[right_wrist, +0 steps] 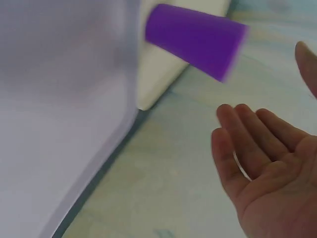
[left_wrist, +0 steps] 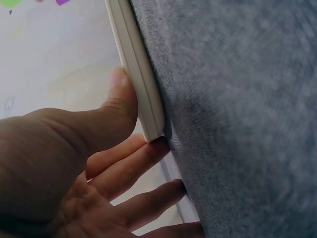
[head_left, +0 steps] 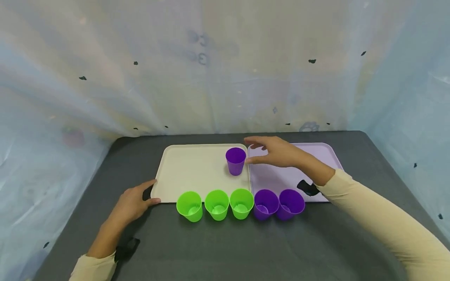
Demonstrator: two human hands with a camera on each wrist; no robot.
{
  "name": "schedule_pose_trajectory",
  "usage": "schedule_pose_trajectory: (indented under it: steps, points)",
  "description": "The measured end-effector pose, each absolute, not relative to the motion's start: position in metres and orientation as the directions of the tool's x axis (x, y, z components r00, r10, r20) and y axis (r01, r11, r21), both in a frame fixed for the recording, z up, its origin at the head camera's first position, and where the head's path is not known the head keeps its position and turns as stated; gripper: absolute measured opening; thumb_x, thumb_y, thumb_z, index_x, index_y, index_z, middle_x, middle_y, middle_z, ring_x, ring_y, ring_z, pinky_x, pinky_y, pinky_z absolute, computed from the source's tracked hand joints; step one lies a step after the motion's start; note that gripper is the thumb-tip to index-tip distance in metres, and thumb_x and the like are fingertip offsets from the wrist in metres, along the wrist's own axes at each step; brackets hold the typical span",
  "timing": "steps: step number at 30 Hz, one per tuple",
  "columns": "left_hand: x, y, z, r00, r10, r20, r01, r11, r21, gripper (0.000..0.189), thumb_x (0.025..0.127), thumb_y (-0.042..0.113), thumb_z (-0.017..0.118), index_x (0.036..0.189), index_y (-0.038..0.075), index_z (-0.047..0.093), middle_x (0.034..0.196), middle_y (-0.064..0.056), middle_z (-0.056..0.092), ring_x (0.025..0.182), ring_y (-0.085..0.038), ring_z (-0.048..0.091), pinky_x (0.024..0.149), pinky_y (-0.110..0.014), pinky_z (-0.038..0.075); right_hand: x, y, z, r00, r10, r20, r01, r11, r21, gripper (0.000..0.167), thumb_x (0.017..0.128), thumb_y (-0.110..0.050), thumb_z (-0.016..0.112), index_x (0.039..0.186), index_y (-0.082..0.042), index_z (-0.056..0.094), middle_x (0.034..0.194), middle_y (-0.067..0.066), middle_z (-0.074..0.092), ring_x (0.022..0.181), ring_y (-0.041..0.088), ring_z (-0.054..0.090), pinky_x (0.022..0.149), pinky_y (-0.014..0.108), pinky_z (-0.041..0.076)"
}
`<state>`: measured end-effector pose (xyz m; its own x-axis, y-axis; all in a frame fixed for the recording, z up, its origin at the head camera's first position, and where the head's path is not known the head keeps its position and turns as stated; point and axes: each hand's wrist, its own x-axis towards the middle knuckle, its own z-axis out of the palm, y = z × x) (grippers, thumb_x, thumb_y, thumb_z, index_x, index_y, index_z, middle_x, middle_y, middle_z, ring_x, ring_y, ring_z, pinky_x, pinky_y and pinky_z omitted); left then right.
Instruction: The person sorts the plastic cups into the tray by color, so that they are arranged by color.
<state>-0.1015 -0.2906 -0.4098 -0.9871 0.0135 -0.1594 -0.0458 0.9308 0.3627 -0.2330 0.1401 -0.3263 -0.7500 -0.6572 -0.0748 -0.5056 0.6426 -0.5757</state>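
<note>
My left hand [head_left: 131,205] holds the front left corner of a cream tray [head_left: 190,164]. In the left wrist view, its thumb [left_wrist: 121,91] presses one edge of the tray [left_wrist: 141,74], and fingers lie round the corner. A purple cup [head_left: 235,162] stands upright on the cream tray, near its right edge. Just right of that cup hovers my right hand [head_left: 277,152], thumb and fingers spread, holding nothing. The right wrist view shows a gap between the purple cup [right_wrist: 195,37] and the right hand's fingers [right_wrist: 237,134]. A lilac tray [head_left: 270,177] lies beneath the right hand.
Along the trays' front edge stands a row of upright cups: three green cups [head_left: 216,205] on the left, two purple cups [head_left: 266,205] on the right. Both trays lie side by side on a dark cloth-covered table [head_left: 225,249]. Pale sheeting [head_left: 225,78] hangs behind and at both sides.
</note>
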Motion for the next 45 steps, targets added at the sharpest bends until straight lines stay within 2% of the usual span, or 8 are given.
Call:
schedule_pose_trajectory:
  steps: [5,10,16,19,28,38,41,45]
  points:
    - [-0.099,-0.287,-0.413,-0.986,0.009,-0.164,-0.051,0.933,0.357,0.076,0.086,0.035,0.076,0.148,0.003,0.045,0.140,-0.035,0.051,0.124,-0.057,0.049,0.094,-0.067,0.045,-0.187,0.192,-0.325,-0.792,-0.611,0.010,-0.498,0.636,-0.589,0.064,0.093,-0.045,0.067,0.150,-0.024,0.045,0.145,0.001,0.057,0.131,0.025,0.055,0.103,0.052,0.047]
    - [-0.102,-0.286,-0.413,-0.988,0.019,-0.150,-0.036,0.934,0.356,0.076,0.085,0.036,0.077,0.147,0.004,0.047,0.139,-0.034,0.052,0.122,-0.057,0.051,0.092,-0.067,0.046,-0.142,0.237,-0.339,-0.820,-0.562,0.105,-0.511,0.637,-0.578,0.060,0.093,-0.030,0.072,0.148,-0.026,0.048,0.146,-0.006,0.055,0.127,0.012,0.056,0.097,0.032,0.048]
    - [-0.103,-0.290,-0.402,-0.987,0.036,-0.156,-0.019,0.941,0.338,0.077,0.083,0.036,0.079,0.145,0.001,0.049,0.137,-0.033,0.054,0.123,-0.056,0.051,0.093,-0.067,0.045,-0.108,0.263,-0.369,-0.810,-0.564,0.159,-0.521,0.569,-0.636,0.072,0.086,-0.016,0.079,0.149,-0.026,0.046,0.150,-0.010,0.051,0.132,-0.005,0.046,0.100,0.013,0.041]
    - [-0.102,-0.289,-0.402,-0.986,0.040,-0.161,-0.017,0.940,0.341,0.077,0.083,0.036,0.079,0.145,0.001,0.049,0.138,-0.032,0.054,0.124,-0.056,0.051,0.094,-0.067,0.045,-0.102,0.269,-0.376,-0.783,-0.599,0.169,-0.546,0.531,-0.648,0.077,0.083,-0.012,0.080,0.150,-0.022,0.044,0.150,-0.004,0.050,0.133,-0.004,0.045,0.101,0.012,0.040]
    - [-0.102,-0.286,-0.405,-0.989,0.049,-0.138,-0.001,0.939,0.343,0.075,0.084,0.032,0.079,0.145,0.001,0.049,0.139,-0.032,0.054,0.124,-0.054,0.052,0.095,-0.066,0.045,-0.097,0.274,-0.377,-0.751,-0.649,0.123,-0.552,0.513,-0.658,0.091,0.073,-0.022,0.089,0.151,-0.021,0.042,0.151,-0.006,0.048,0.131,-0.003,0.045,0.101,0.014,0.040]
    - [-0.106,-0.285,-0.405,-0.988,0.089,-0.129,0.039,0.936,0.349,0.074,0.084,0.032,0.078,0.145,0.000,0.049,0.140,-0.031,0.054,0.126,-0.052,0.052,0.097,-0.065,0.045,-0.101,0.279,-0.377,-0.725,-0.649,0.231,-0.604,0.437,-0.666,0.087,0.072,-0.011,0.088,0.148,-0.009,0.046,0.148,-0.001,0.052,0.130,0.002,0.050,0.100,0.009,0.039]
    - [-0.107,-0.286,-0.406,-0.987,0.089,-0.134,0.038,0.938,0.345,0.074,0.084,0.031,0.078,0.145,0.000,0.048,0.140,-0.031,0.053,0.127,-0.052,0.051,0.098,-0.065,0.045,-0.101,0.276,-0.383,-0.715,-0.656,0.240,-0.612,0.422,-0.669,0.086,0.073,-0.011,0.088,0.148,-0.009,0.046,0.147,-0.001,0.053,0.129,0.003,0.051,0.099,0.011,0.042]
    - [-0.107,-0.286,-0.406,-0.986,0.095,-0.140,0.043,0.940,0.339,0.074,0.085,0.031,0.077,0.145,-0.001,0.047,0.141,-0.031,0.052,0.128,-0.052,0.050,0.099,-0.065,0.044,-0.102,0.272,-0.390,-0.748,-0.630,0.208,-0.581,0.470,-0.665,0.085,0.075,-0.017,0.088,0.148,-0.017,0.046,0.146,-0.005,0.054,0.128,-0.002,0.051,0.096,0.014,0.047]
